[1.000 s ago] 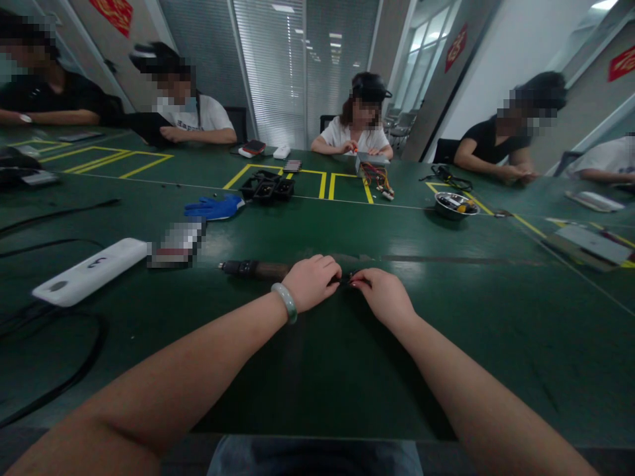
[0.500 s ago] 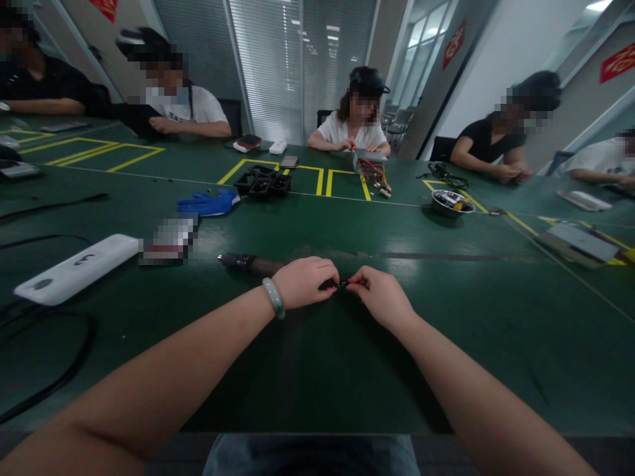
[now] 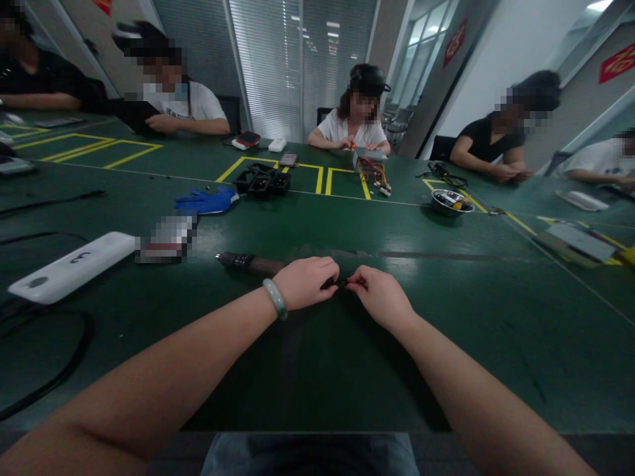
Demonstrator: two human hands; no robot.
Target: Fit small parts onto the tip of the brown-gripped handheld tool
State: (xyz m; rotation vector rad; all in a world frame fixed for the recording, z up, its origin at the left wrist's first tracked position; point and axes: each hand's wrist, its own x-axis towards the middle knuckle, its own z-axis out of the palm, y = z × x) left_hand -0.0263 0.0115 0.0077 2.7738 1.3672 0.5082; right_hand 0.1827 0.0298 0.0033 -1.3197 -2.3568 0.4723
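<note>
My left hand (image 3: pixel 310 283), with a pale green bangle (image 3: pixel 276 299) on its wrist, is closed around a small dark piece (image 3: pixel 328 283) that its fingers mostly cover. Facing it, my right hand (image 3: pixel 380 292) pinches the other end of what looks like the same dark piece, too small to name. The fingertips of both hands are a short gap apart, low over the green table (image 3: pixel 317 370). Behind my left hand lies a brown and black electric screwdriver (image 3: pixel 253 264), its tip pointing left and its rear end hidden by the hand.
To the left lie a white power bank (image 3: pixel 74 266), a blurred phone-like item (image 3: pixel 169 237), a blue glove (image 3: pixel 208 200) and black cables (image 3: pixel 74 360). Farther back are black plastic frames (image 3: pixel 262 180), a metal bowl (image 3: pixel 450 203) of small parts and a wired metal box (image 3: pixel 370 155). Several people sit around the table.
Both hands stay in nearly the same place and grip. The view has shifted very slightly, moving the things at the left a little farther left.
</note>
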